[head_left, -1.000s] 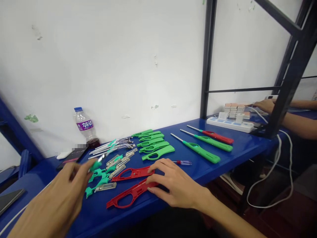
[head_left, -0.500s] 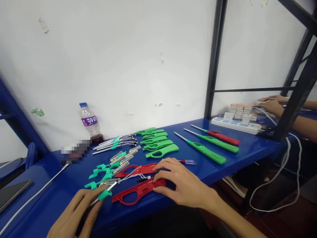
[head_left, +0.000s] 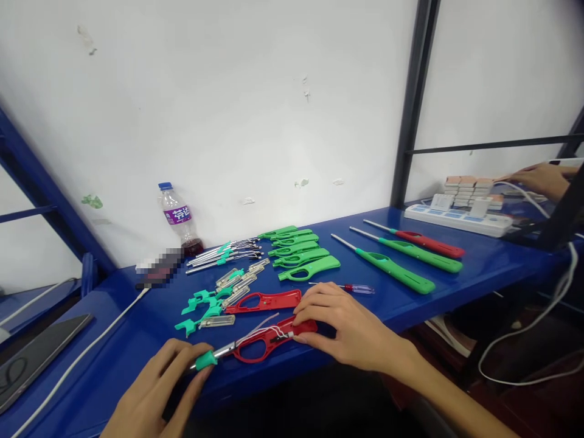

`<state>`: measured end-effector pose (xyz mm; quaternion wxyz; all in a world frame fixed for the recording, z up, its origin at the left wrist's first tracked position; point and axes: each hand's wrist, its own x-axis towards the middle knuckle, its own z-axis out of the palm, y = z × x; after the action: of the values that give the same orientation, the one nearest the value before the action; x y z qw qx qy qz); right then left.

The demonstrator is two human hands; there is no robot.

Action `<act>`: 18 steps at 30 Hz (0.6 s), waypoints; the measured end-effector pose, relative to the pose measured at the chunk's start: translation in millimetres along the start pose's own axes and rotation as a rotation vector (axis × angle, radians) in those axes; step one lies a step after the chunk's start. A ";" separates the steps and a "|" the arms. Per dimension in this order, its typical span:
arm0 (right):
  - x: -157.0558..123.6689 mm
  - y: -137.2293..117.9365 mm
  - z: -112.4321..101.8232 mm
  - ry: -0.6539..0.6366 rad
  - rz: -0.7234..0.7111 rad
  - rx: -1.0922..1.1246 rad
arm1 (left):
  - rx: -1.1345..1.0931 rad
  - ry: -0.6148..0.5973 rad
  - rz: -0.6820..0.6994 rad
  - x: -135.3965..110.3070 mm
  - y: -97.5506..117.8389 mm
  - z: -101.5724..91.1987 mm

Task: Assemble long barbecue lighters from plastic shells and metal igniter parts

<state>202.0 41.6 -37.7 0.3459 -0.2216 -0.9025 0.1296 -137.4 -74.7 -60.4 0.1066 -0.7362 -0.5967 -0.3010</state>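
Observation:
My left hand (head_left: pixel 164 386) pinches a metal lighter tube (head_left: pixel 224 350) with a teal collar; thin wires run from its end to the right. That end lies over the front red lighter handle half (head_left: pixel 255 351), and the wires and a small white-tipped part rest on the shell. My right hand (head_left: pixel 337 316) grips the right end of this shell between thumb and fingers. Just behind it lies a second red handle half (head_left: pixel 269 301). Teal trigger pieces (head_left: pixel 201 313) and clear fuel tanks (head_left: pixel 241 286) are scattered to the left of the shells.
Several green handle halves (head_left: pixel 312 267) and metal tubes (head_left: pixel 219 257) lie toward the wall. Three assembled lighters (head_left: pixel 396 272), a screwdriver (head_left: pixel 358 288) and a power strip (head_left: pixel 456 219) are on the right. A bottle (head_left: pixel 179 219) leans at the wall. Another person's hand (head_left: pixel 542 179) shows far right.
My left hand has moved right with the tube, bringing its wired end over the front red shell. The right hand still holds that shell. The camera view has shifted slightly.

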 end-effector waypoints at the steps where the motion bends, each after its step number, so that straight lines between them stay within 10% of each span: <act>1: 0.1 0.4 -0.2 -0.003 0.004 0.003 | 0.008 -0.008 0.015 -0.4 -1.6 -0.4; 18: -1.2 -0.7 0.7 0.002 0.035 0.004 | 0.019 -0.042 0.092 0.3 1.8 -8.1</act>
<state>202.1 40.3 -38.6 0.3452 -0.2369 -0.8977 0.1375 -138.2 -79.1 -53.5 0.1149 -0.7680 -0.5671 -0.2744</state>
